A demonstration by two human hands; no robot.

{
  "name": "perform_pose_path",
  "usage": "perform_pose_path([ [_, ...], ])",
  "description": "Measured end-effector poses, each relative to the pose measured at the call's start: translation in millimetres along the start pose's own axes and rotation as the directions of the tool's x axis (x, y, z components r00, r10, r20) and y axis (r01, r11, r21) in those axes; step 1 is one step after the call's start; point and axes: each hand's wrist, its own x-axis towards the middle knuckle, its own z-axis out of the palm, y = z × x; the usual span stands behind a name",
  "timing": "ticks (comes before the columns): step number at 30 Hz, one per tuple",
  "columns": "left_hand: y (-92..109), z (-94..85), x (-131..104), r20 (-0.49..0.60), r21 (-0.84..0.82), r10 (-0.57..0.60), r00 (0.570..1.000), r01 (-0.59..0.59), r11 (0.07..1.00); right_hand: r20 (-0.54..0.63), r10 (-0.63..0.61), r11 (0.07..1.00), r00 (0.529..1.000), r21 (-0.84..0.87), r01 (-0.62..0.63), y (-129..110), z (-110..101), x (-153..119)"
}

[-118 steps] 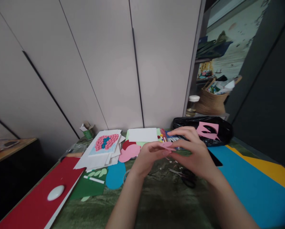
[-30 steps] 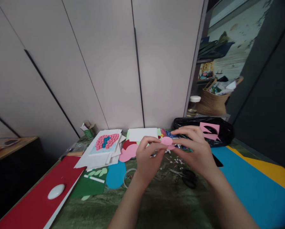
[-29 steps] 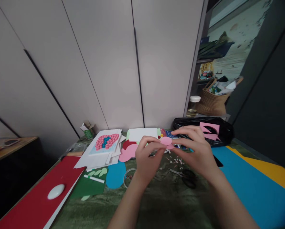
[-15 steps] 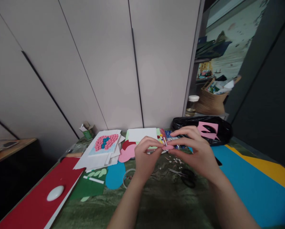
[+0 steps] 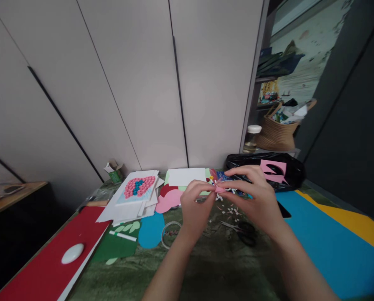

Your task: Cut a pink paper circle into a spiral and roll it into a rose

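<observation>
Between my two hands, above the middle of the table, is a small piece of pink paper (image 5: 220, 189), pinched at the fingertips and partly hidden by them. My left hand (image 5: 197, 209) grips its left side with thumb and forefinger. My right hand (image 5: 255, 198) pinches it from the right, the other fingers raised. Below the hands lie scissors (image 5: 241, 230) with black handles and several tiny paper scraps (image 5: 231, 211). A roll of clear tape (image 5: 163, 235) rests just left of my left wrist, beside a blue paper cutout (image 5: 151, 230).
A picture with pink and blue balls (image 5: 139, 188) lies on white sheets at the left. Green paper (image 5: 118, 247) carries leaf cutouts and a marker (image 5: 123, 236). Red board (image 5: 45, 267) holds a white oval object (image 5: 72, 253). Blue sheet (image 5: 327, 246) and black bag (image 5: 295, 169) lie right.
Both hands have shifted slightly, the left one a little rightward. The pink paper has turned between the fingertips and now shows a more folded, pointed shape.
</observation>
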Motion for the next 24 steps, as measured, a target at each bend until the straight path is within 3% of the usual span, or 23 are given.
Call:
perform_pose_path([
  [5,2.6,-9.5,4.7,0.174,-0.052,-0.011,0.985,0.020,0.998,-0.033,-0.078,0.988,0.996,-0.136,0.072,3.8,0.4,-1.8],
  [10,9.9,-16.7,9.5,0.345,-0.156,-0.127,0.930,0.190,0.969,0.022,-0.122,0.967,0.992,-0.224,0.123,6.7,0.0,-4.0],
  [16,9.8,-12.3,10.4,0.330,-0.110,-0.228,0.916,0.278,0.954,0.089,-0.153,0.950,0.984,-0.261,0.171,5.0,2.3,-6.0],
  [24,12.6,-11.8,10.0,0.281,-0.032,-0.232,0.931,0.251,0.967,0.022,-0.157,0.932,0.987,-0.328,0.156,-2.1,3.1,-6.9],
])
